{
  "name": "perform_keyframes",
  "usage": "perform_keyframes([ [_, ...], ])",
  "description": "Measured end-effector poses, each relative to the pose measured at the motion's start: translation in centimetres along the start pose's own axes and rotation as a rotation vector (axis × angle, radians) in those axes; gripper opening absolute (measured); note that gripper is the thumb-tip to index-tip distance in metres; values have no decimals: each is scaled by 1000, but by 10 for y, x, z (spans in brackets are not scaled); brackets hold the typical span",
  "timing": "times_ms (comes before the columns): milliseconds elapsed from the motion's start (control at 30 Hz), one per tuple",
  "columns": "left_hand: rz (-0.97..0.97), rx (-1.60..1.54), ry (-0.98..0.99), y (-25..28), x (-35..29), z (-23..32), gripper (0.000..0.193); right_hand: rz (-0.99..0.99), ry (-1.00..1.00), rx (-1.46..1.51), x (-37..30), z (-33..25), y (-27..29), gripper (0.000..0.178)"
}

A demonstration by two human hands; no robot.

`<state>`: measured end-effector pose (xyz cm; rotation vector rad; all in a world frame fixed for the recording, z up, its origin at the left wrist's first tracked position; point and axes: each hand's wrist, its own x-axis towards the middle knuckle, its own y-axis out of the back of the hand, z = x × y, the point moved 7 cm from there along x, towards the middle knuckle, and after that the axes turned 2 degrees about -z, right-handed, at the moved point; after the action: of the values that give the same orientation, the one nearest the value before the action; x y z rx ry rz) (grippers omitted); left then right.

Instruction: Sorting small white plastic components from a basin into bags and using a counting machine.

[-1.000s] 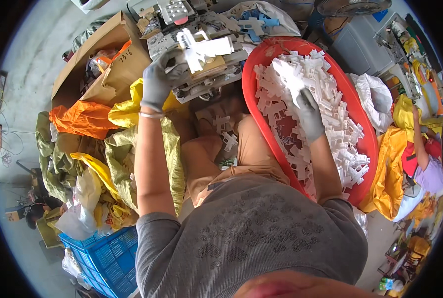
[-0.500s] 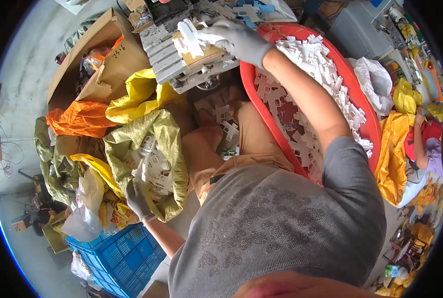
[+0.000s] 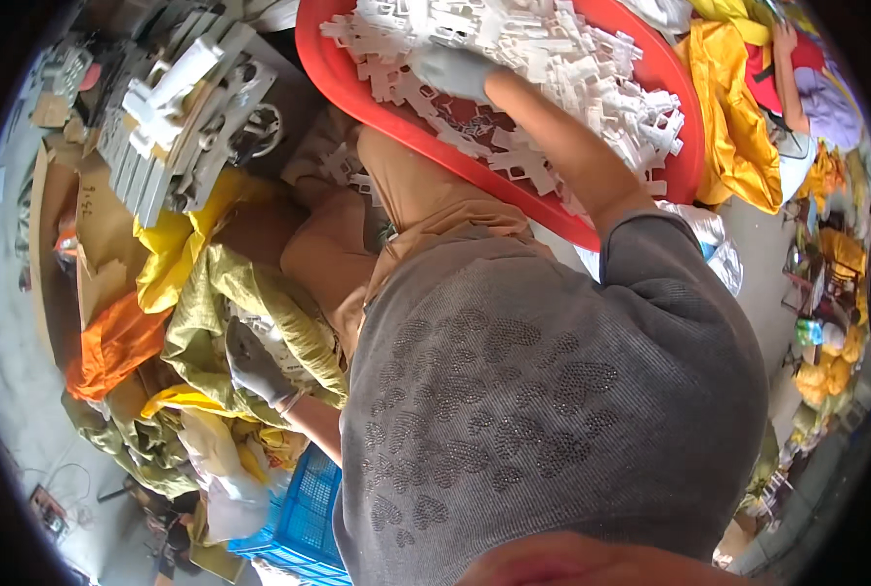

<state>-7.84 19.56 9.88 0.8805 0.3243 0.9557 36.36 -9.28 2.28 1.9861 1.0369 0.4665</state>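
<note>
My right hand (image 3: 452, 71), in a grey glove, reaches into a red tub (image 3: 684, 156) heaped with white plastic toy-gun-shaped parts (image 3: 543, 44). Its fingertips are at the pile and blurred, so I cannot make out whether they grip a part. My left hand (image 3: 253, 361), also gloved, is at the mouth of an olive woven sack (image 3: 196, 317), its fingers stretched out, with no piece visible in them. More white pieces (image 3: 284, 342) lie inside that sack. Several white parts (image 3: 167, 93) rest on the grey slatted metal machine (image 3: 138, 181) at the upper left.
A cardboard box (image 3: 103, 220) stands at the left beside yellow cloth (image 3: 177, 259) and an orange bag (image 3: 118, 342). Below the sack is a blue plastic crate (image 3: 309, 508). Another person's arm (image 3: 792, 83) shows at the upper right, near an orange-yellow sack (image 3: 728, 117).
My right hand has left the white parts on the machine and moved to the pile in the tub. The view has turned rightward. My left hand has stayed by the sack.
</note>
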Motion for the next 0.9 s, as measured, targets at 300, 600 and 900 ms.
perform_keyframes([
  [300, -99, -24, -9, -28, 1, 18, 24, -265, -421, -156, -128, 88, -144, 46],
  [600, -106, 108, -107, -30, -4, 25, 26, 179, -828, 685, -134, 164, -118, 33],
  [900, -121, 33, -50, -32, -6, 25, 25, 90, -651, 117, -138, 201, -4, 38],
])
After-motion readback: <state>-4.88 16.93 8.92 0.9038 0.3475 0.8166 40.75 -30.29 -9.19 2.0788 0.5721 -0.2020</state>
